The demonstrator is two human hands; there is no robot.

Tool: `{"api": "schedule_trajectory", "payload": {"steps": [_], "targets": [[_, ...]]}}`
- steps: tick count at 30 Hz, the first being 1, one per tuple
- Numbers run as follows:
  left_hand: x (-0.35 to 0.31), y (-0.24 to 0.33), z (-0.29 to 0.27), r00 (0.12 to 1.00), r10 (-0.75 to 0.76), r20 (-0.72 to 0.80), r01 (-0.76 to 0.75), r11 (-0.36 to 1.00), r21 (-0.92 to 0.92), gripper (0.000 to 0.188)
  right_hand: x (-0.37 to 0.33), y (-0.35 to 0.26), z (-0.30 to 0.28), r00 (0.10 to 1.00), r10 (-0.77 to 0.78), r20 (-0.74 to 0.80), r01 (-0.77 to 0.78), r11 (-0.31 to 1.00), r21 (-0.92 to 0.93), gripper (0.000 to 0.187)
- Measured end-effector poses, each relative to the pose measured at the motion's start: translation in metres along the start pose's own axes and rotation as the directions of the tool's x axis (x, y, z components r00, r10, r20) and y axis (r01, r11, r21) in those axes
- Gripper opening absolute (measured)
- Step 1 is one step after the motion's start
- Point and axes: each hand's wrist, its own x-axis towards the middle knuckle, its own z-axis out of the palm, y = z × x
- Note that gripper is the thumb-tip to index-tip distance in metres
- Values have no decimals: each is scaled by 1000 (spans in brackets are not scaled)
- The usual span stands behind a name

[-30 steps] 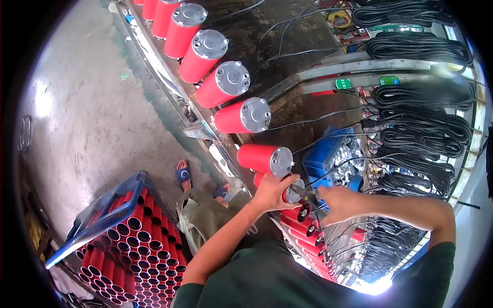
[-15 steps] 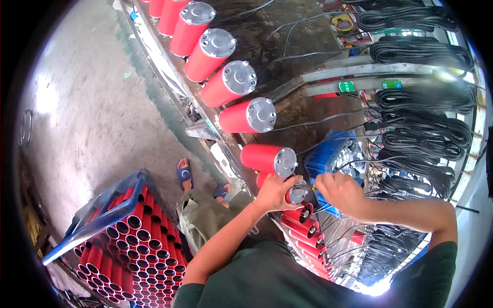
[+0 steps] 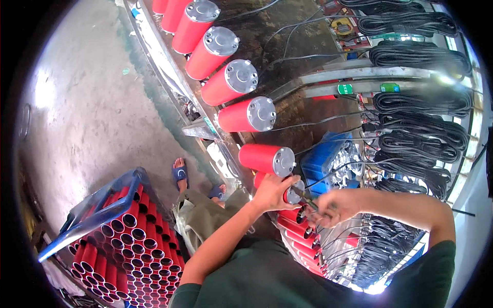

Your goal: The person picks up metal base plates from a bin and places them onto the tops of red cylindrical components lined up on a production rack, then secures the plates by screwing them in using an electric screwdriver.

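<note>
My left hand (image 3: 275, 194) is wrapped round a red cylinder with a silver metal end cap (image 3: 294, 192), its thumb beside the cap. The cylinder lies on its side at the bench edge, cap facing right. My right hand (image 3: 333, 206) is closed on a slim hand tool (image 3: 310, 201), whose tip reaches toward the cap. Blur and the fingers hide the tool's exact kind. Just beyond my left hand lies another capped red cylinder (image 3: 259, 157). On the near side, open-ended red cylinders (image 3: 295, 226) follow in a row.
More capped cylinders (image 3: 236, 115) line the bench (image 3: 308, 46) at the far left. A blue bin (image 3: 321, 159) of clear-wrapped parts stands beyond my right hand. Coiled black cables (image 3: 418, 54) hang at the right. A blue crate (image 3: 92, 228) of red tubes stands on the floor at left.
My right hand has moved down toward me and turned, its fingers now lower beside the cap. The tool is tilted differently. My left hand stays on the cylinder.
</note>
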Motion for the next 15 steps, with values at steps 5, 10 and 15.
{"api": "schedule_trajectory", "payload": {"steps": [5,10,15], "targets": [[-2,-1,0,1000,13,-15,-12,1000,5,85,-9,-18,14,998,67,-15,-63,976,209,32],[-3,-2,3,1000,18,-16,-18,1000,-11,89,-2,3,6,991,-122,49,102,949,297,31],[-2,-6,3,998,44,-40,-44,999,15,88,-7,-14,16,999,1,-43,9,973,229,30]]}}
